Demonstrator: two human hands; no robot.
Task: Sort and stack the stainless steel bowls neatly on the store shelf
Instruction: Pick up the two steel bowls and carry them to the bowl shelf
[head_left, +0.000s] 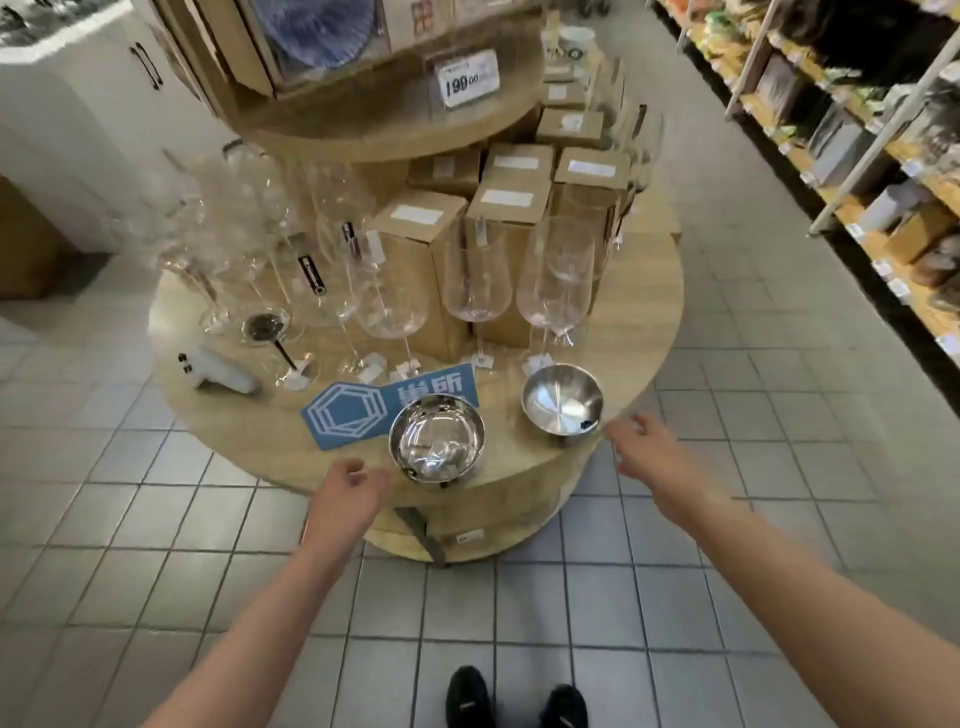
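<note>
My left forearm enters from the near left and extends toward the round, light wooden display shelf. My left hand is positioned at the near edge of the shelf, just left of the nearer bowl. Its fingers are loosely curled and hold nothing; it is close to the bowl, not touching it.

On the left of the shelf lies a small white handheld device. Right of it lies a flat blue sign with a white hexagon emblem.

The first round polished stainless steel bowl stands upright at the near edge of the shelf, overlapping the right part of the blue sign. The second round stainless steel bowl with a brushed interior stands upright to its right, slightly farther away. The two bowls are apart, not stacked.

Behind both bowls stand clear stemmed wine glasses and, behind these, tall brown cardboard boxes. A white price card is mounted on the upper tier.

My right forearm enters from the near right. My right hand is positioned just right of the second bowl, at the shelf edge, fingers extended and spread, holding nothing. Contact with the bowl rim cannot be determined.

My black shoes stand on the grey tiled floor.
</note>
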